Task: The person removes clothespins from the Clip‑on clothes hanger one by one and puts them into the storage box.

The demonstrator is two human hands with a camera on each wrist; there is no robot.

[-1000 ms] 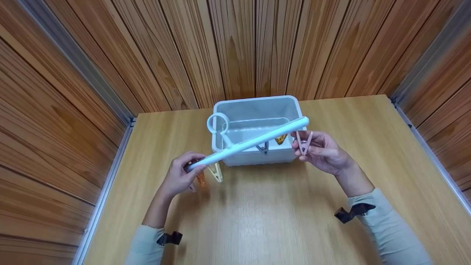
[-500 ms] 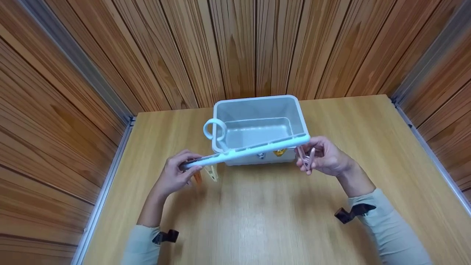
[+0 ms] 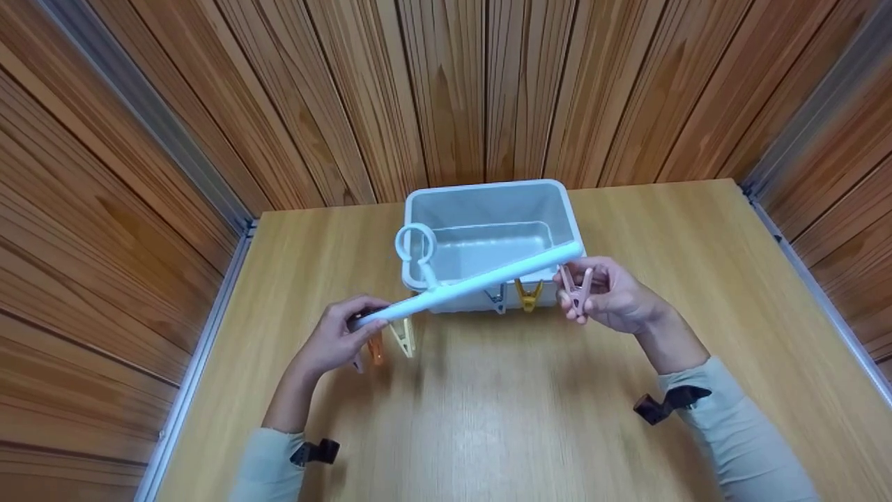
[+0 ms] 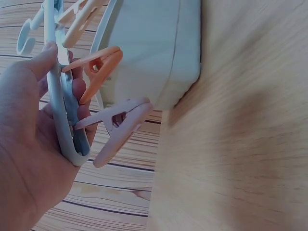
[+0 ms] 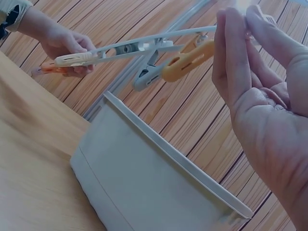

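Note:
A light blue clip hanger [image 3: 481, 275] with a ring-shaped hook [image 3: 416, 242] is held slanting in the air, its right end higher. My left hand [image 3: 341, 331] grips its left end, thumb in front. From the bar hang a pink clothespin [image 4: 120, 126], an orange one [image 4: 98, 72], a cream one [image 3: 404, 338], a grey-blue one [image 3: 497, 298] and a yellow one [image 3: 529, 296]. At the right end, my right hand [image 3: 613, 296] pinches another pink clothespin [image 3: 577, 291]. Whether that clothespin is joined to the bar is hidden by the fingers.
Behind and below the hanger, a light grey plastic bin [image 3: 488, 199] stands on the wooden table [image 3: 488, 418]. Wood-plank walls [image 3: 453, 90] rise at the back and both sides. Dark wrist cameras [image 3: 662, 404] sit on the sleeves.
The hanger's right end dipped and the bar rolled, showing its slotted side half a second ago. Now it is tilted up and turned back, with the yellow and grey-blue clothespins more visible.

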